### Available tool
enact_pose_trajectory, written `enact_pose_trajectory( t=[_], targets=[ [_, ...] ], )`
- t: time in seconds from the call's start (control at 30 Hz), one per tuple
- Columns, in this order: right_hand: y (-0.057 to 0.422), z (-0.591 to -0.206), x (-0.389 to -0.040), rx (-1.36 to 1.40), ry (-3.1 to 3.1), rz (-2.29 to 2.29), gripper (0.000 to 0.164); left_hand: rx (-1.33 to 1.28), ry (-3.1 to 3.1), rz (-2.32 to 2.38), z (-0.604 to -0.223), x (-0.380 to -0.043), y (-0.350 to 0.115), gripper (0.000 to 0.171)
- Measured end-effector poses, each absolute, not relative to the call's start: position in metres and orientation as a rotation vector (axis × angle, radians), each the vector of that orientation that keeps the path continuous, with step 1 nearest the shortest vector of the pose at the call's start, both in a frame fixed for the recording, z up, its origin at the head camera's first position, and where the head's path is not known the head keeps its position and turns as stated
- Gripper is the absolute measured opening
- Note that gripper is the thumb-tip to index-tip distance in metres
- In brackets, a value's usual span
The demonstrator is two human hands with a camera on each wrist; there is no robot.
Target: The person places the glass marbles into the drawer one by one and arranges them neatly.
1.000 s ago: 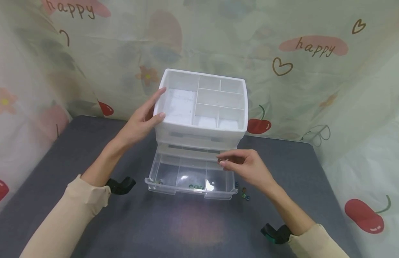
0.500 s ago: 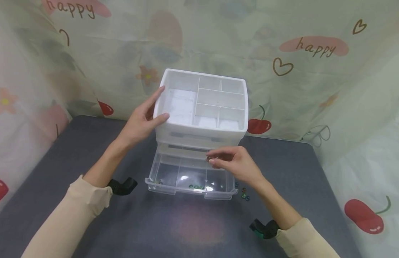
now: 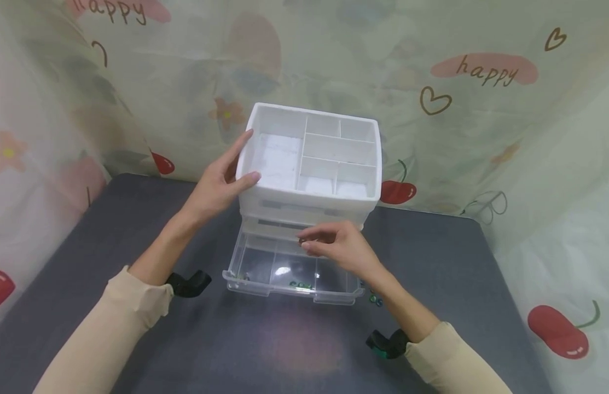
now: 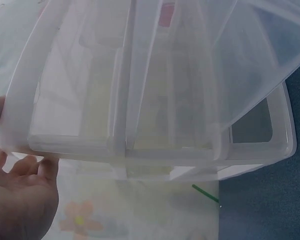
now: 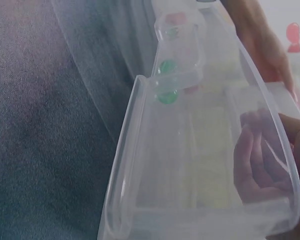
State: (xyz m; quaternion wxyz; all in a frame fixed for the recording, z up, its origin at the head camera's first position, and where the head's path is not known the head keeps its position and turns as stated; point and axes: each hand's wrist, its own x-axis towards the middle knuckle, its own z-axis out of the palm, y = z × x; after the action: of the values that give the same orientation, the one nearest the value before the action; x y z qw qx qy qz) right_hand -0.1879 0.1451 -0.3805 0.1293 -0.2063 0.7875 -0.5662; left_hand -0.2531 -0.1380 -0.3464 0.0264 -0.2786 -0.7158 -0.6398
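Note:
A white drawer organizer [image 3: 309, 197] has a divided top tray and a clear drawer [image 3: 289, 290] pulled out at the front. My left hand [image 3: 218, 180] grips the tray's left side, thumb over the rim. That hand [image 4: 25, 195] shows with its fingers bent at the case's outer wall in the left wrist view. Over the drawer's middle part, my right hand [image 3: 341, 246] pinches a small brownish marble, mostly hidden by the fingertips. Several green marbles [image 3: 301, 285] lie near the drawer's front, and more marbles [image 3: 245, 277] sit in its left compartment. The right wrist view shows a green marble [image 5: 167, 96] through clear plastic.
Loose marbles [image 3: 373, 299] lie on the dark table [image 3: 304, 345], right of the drawer and partly behind my right forearm. A printed cloth [image 3: 481, 137] hangs behind the organizer and along both sides. Partitions [image 3: 304, 156] split the top tray into several sections.
My right hand has moved left from above the drawer's right compartment to above its middle one, fingertips still pinched. The left hand stays on the tray's side, its thumb slightly farther over the rim.

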Motion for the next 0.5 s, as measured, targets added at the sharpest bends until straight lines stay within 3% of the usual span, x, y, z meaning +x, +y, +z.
enact_pose_trajectory(
  t=[0.5],
  targets=[
    [0.122,-0.391,-0.199,-0.664,2.426,-1.473,0.02,-0.853,-2.192,-1.991,-0.348,-0.253,-0.137,0.075]
  ],
)
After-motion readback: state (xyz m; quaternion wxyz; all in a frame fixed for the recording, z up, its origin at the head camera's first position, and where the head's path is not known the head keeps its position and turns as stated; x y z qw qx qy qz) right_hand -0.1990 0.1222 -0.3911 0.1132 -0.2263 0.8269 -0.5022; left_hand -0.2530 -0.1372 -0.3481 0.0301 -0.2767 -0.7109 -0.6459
